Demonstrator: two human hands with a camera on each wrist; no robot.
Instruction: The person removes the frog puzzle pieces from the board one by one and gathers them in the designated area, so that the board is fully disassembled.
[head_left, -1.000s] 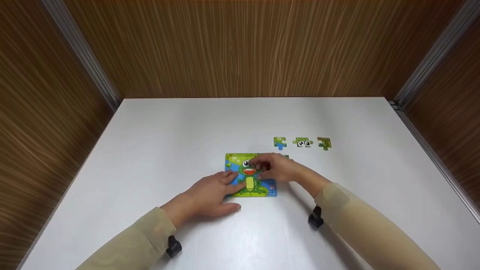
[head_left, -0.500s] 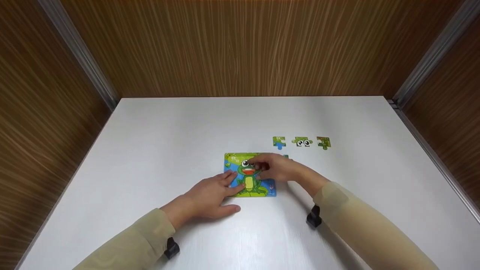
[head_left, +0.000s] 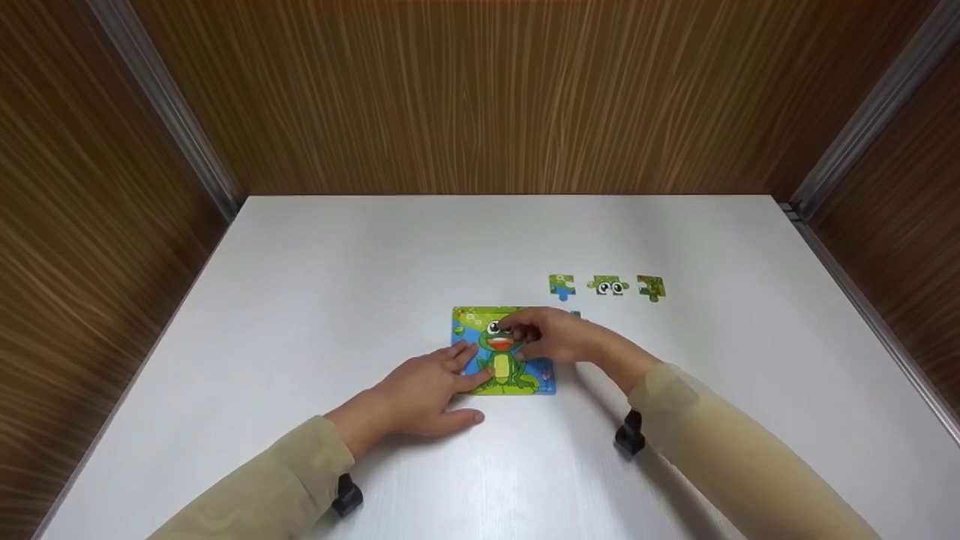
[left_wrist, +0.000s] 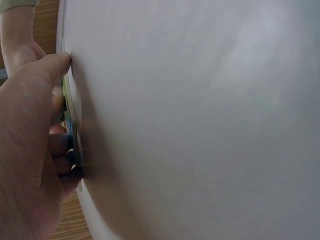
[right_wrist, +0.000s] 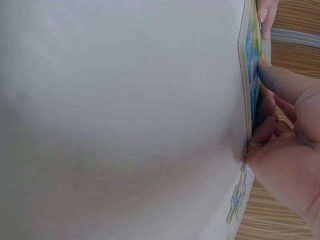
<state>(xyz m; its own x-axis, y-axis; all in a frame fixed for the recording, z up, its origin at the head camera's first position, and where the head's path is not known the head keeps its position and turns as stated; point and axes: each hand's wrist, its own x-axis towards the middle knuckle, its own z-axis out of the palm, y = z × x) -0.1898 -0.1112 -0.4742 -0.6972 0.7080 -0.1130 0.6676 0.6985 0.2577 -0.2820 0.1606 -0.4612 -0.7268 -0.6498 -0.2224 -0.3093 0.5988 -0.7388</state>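
A square frog jigsaw puzzle (head_left: 501, 367) lies flat on the white table, with a frog's eyes, red mouth and yellow belly showing. My left hand (head_left: 420, 394) rests on its lower left part, fingers spread and thumb out on the table. Over the upper right part is my right hand (head_left: 559, 335), its fingers bent, index tip by the frog's eye and thumb beside the mouth. In the right wrist view the right thumb (right_wrist: 282, 82) touches the puzzle's surface. Whether a piece is between the right fingertips is hidden by the hand itself.
Behind the puzzle to the right lie a green and blue piece (head_left: 562, 285), an eyes piece (head_left: 608, 286) and a dark green piece (head_left: 652, 286). A small green bit (head_left: 575, 314) shows behind the right hand. Wood-grain panels (head_left: 480, 97) surround the table's back and sides.
Both hands stay at the same places on the puzzle. The whole view shifts very slightly; the loose pieces have not moved on the table.
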